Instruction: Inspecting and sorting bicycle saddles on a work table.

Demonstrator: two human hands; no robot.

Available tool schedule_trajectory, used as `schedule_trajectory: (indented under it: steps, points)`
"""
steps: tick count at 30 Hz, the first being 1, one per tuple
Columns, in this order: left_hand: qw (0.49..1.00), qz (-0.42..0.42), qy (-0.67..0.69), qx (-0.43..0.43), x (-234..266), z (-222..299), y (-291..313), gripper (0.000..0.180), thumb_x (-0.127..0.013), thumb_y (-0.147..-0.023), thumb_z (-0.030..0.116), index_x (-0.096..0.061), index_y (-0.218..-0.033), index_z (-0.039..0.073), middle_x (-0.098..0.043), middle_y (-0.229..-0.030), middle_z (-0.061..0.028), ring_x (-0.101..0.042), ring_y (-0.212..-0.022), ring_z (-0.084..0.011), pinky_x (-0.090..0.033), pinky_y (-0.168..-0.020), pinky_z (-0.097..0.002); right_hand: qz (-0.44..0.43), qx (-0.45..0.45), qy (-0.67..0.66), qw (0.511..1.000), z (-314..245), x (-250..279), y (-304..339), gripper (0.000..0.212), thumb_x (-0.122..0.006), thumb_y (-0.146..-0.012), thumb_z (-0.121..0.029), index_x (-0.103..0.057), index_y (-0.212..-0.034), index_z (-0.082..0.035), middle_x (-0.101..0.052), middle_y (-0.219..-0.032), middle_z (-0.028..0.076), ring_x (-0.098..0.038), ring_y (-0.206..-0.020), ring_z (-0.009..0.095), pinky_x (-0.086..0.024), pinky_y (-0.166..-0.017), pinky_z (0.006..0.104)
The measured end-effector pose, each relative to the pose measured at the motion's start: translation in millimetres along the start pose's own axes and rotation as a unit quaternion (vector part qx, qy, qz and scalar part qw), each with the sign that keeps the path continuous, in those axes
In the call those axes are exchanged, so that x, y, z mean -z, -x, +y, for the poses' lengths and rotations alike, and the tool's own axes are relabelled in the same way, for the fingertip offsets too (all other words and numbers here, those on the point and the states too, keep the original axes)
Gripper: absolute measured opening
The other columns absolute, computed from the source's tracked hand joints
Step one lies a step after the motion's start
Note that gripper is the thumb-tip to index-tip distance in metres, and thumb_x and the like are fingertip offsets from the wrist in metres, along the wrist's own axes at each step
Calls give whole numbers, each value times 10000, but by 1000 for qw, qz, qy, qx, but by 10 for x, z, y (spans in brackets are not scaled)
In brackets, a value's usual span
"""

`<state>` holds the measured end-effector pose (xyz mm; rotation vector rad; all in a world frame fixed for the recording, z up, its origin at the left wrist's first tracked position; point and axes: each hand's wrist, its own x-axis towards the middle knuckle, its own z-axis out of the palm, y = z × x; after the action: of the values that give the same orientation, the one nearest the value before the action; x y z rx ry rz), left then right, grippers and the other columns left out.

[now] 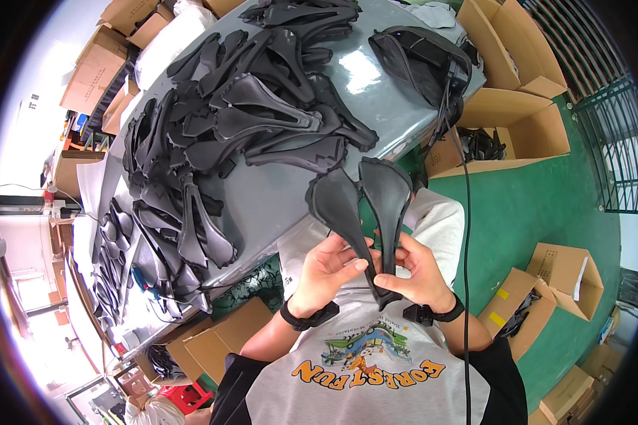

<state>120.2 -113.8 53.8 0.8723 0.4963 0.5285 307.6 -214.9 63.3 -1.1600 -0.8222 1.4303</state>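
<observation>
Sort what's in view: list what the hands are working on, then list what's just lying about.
In hand:
- black saddle shell, gripped at its narrow end
- left hand
- right hand

Lying about:
- pile of black saddle shells on the grey table
- open cardboard boxes on the green floor
- black cable

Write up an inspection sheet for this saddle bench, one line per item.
Surface: grey table, glossy, bare strip near the person.
Job's things: black saddle shell, forked into two wide halves, held upright over the chest.
Clutter: big heap of black saddle shells across the table; black bag-like item at the far corner.
Grippers: left hand and right hand both pinch the shell's narrow nose; dark wristbands on both.
Cables: black cable runs from the far corner down past the right arm.
Surroundings: green floor, open cardboard boxes all round.
</observation>
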Motion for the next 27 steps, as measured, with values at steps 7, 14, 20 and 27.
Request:
schedule_trajectory:
  steps: [7, 14, 20, 27]
  points:
    - [1000, 15, -3, -10, -71, 23, -6, 490, -584, -952, -90, -459, -1421, -26, -558, -1362, -124, -609, -1200, -225, -509, -1020, -362, -4, -38, -52, 998, -8, -84, 33, 680, -713, -905, -24, -349, -1480, -16, -616, -1141, 17, -606, -874, 44, -486, -800, 212]
    - [998, 16, -56, -10, -102, 15, -8, 506, -565, -970, -75, -423, -1452, -23, -577, -1349, -139, -618, -1173, -209, -535, -962, -321, 37, -12, -115, 993, 113, -157, 39, 638, -514, -1022, 10, -189, -1571, -20, -596, -1208, 50, -595, -973, 45, -473, -828, 190]
    - [999, -22, -38, 16, -109, -13, 3, 647, -640, -918, -90, -370, -1497, 11, -596, -1311, -120, -620, -1153, -194, -548, -934, -309, 57, -9, -156, 986, 184, -140, 94, 592, -482, -1018, 29, -223, -1549, -16, -618, -1279, 147, -673, -1017, 158, -560, -862, 297]
    - [998, -38, -59, -4, -170, -89, -12, 1004, -774, -782, -126, -199, -1585, 55, -588, -1234, -86, -577, -1197, -200, -469, -1065, -396, 71, 30, -108, 991, 142, -105, 79, 627, -478, -1026, 27, -170, -1572, 6, -595, -1326, 168, -648, -1065, 135, -522, -902, 259]
